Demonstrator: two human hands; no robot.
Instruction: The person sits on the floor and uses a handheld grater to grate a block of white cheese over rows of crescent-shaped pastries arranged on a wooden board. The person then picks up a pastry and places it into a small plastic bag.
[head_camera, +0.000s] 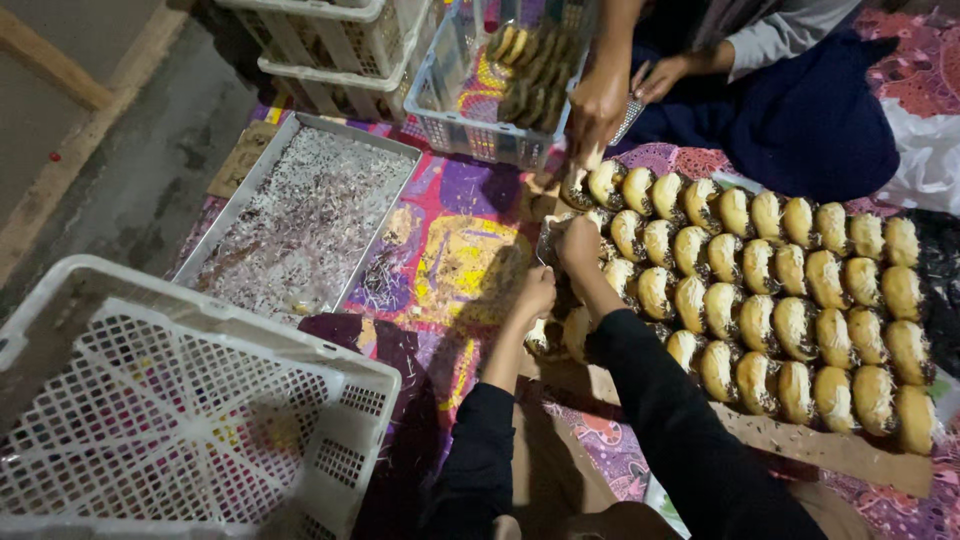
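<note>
Two hands working at the left end of rows of filled buns laid on a patterned mat.

The right hand (578, 243), frame centre, has its fingers curled closed on a bun (603, 222); the left hand (536, 292), just below it, is curled too, its hold hidden. Another person's hand (597, 108) touches the top row. A metal tray (262, 172) holds shredded flakes; the white crate (60, 285) at lower left holds nothing; the upper crate (440, 128) holds buns.

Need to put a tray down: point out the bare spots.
Free: patterned mat between the metal tray and doughnut rows; the empty white crate. Crowded: doughnut rows, where both hands and another person's hand work.
</note>
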